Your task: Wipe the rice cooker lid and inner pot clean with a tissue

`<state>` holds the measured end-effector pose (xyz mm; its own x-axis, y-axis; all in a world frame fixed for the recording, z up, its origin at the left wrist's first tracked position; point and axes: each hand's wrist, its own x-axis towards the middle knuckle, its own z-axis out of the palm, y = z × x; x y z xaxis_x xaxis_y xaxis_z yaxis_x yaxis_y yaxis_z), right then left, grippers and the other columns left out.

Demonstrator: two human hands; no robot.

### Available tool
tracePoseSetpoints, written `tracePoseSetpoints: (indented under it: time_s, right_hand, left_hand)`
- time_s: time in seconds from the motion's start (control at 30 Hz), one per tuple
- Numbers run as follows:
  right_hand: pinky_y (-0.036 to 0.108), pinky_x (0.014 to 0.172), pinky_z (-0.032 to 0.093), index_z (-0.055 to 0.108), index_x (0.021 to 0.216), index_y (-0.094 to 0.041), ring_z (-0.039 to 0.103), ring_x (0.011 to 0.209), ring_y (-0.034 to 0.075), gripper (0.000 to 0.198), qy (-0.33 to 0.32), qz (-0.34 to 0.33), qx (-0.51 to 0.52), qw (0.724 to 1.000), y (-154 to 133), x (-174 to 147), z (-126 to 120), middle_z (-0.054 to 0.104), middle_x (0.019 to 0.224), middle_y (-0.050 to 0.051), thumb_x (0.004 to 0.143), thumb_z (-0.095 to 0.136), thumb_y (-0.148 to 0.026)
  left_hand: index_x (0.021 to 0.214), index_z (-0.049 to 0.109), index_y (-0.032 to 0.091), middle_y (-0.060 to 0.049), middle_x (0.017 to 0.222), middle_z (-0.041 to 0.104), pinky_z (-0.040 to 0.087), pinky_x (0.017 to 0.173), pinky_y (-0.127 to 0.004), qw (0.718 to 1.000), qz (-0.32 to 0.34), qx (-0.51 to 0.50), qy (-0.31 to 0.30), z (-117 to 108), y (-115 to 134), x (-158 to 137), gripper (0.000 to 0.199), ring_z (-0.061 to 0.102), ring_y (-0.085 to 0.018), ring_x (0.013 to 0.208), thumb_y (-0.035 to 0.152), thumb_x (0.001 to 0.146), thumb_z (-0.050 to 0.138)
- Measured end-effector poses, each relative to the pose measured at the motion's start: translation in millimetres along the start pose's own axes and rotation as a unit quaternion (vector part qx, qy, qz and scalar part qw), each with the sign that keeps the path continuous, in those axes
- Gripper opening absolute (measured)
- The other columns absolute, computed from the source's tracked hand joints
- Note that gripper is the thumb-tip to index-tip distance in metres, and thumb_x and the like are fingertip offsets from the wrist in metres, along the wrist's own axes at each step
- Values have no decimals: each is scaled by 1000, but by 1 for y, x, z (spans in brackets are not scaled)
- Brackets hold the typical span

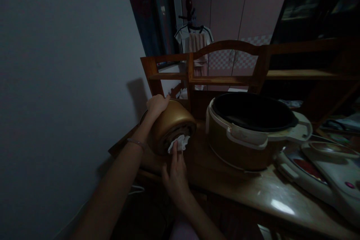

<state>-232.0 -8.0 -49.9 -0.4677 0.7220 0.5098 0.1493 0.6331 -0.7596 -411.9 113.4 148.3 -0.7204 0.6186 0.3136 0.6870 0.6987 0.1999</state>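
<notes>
A gold-coloured pot (172,116) lies tipped on its side at the left end of the table, its dark, recessed bottom facing me. My left hand (159,104) grips it from the far upper side, with the fingertips partly hidden behind it. A crumpled white tissue (181,143) is pressed against the lower part of that bottom. Behind the tissue are the fingers of my right hand (176,180), holding it to the pot. The pot's opening cannot be seen from here.
To the right stands an uncovered electric cooker (247,150) with a dark interior. Its pale lid (323,176) seems to lie beside it on the wooden table (225,183). A wooden shelf frame (225,80) rises along the back, and a white wall (70,82) bounds the left.
</notes>
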Motion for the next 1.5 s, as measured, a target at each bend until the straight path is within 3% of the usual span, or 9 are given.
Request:
tracePoseSetpoints:
  time_s: [0.3,0.67,1.3,1.5]
  right_hand:
    - [44,119,31,-1,158,-13,22,150,26,86,13,6,29,999,14,2,4,19,163,16,87,47,-9]
    - [43,115,36,3,159,-16,35,143,26,85,25,16,34,999,10,12,-4,36,155,15,87,48,-12]
    - [47,118,32,5,159,-20,26,148,28,89,3,10,14,1000,-5,6,-9,22,163,12,84,51,-10]
    - [47,114,38,7,159,-20,32,145,29,89,3,13,6,1000,-1,1,-6,30,159,13,83,52,-10]
  left_hand:
    - [111,72,9,-24,118,69,50,88,-46,1000,2,-1,-3,1,0,1,68,64,-40,112,60,91,32]
    - [110,72,7,-25,116,70,51,88,-42,1000,-1,4,-1,-1,1,-1,66,65,-37,111,58,92,33]
    - [110,71,5,-26,114,70,51,86,-40,1000,0,7,2,-5,3,-5,66,66,-36,109,57,92,34]
    - [111,72,7,-25,116,70,51,88,-45,1000,3,6,0,-1,2,-1,68,64,-39,111,59,92,32]
